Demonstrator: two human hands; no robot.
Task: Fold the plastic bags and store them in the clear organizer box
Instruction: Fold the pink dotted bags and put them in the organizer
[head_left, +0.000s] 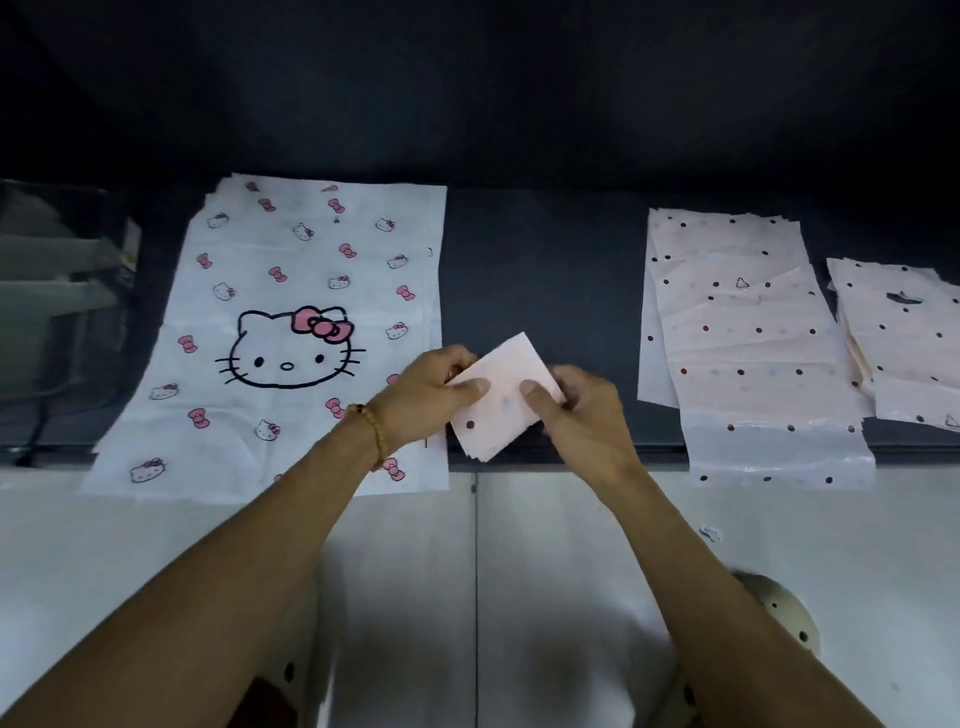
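Observation:
A small folded pink polka-dot bag (506, 374) is held just above the dark counter's front edge. My left hand (431, 392) pinches its left side, thumb on top. My right hand (576, 410) pinches its right side, thumb on top as well. A stack of white cartoon-cat bags (306, 291) lies flat to the left. Unfolded pink dotted bags (743, 332) lie in a pile to the right, with another pile (904, 338) at the far right. The clear organizer box (62, 291) stands at the far left of the counter.
The dark counter (540, 270) runs across the view, with a dark wall behind it. White cabinet fronts (519, 571) lie below its front edge. Some bags overhang that edge. A beaded bracelet (371, 431) circles my left wrist.

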